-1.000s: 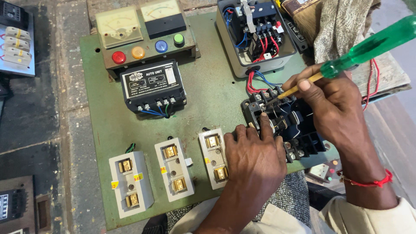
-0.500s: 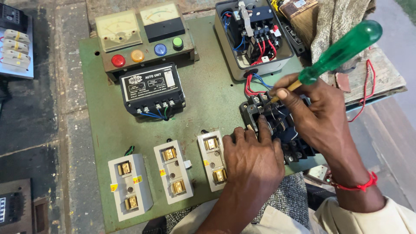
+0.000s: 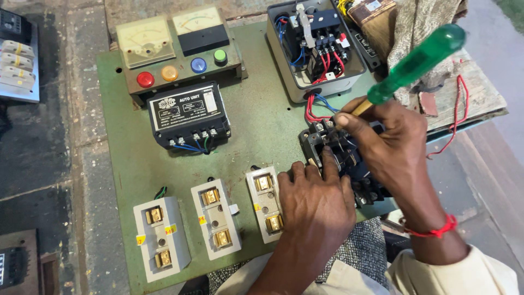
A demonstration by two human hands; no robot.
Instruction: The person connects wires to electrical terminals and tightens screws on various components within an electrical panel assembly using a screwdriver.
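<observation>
A green panel board [image 3: 256, 131] lies before me. My right hand [image 3: 390, 147] grips a screwdriver with a clear green handle [image 3: 417, 60], its tip down in the top terminals of a black contactor block [image 3: 341, 158] at the board's right side. My left hand [image 3: 316, 202] rests flat on the board, fingers against the contactor's left edge and over the rightmost of three white fuse holders [image 3: 265, 202]. Red and blue wires [image 3: 314, 106] run from the contactor up to a grey open switch box [image 3: 314, 46].
At the board's top left sit two cream meters [image 3: 169, 35] above coloured indicator lamps [image 3: 180, 71], with a black wired unit [image 3: 188, 114] below. Two more white fuse holders [image 3: 185, 226] stand along the front edge. Cloth and a wooden plank [image 3: 469, 93] lie at right; switch gear [image 3: 16, 60] at far left.
The screwdriver handle has tilted more upright and swung left. My right hand shifted slightly left over the contactor; my left hand stays put.
</observation>
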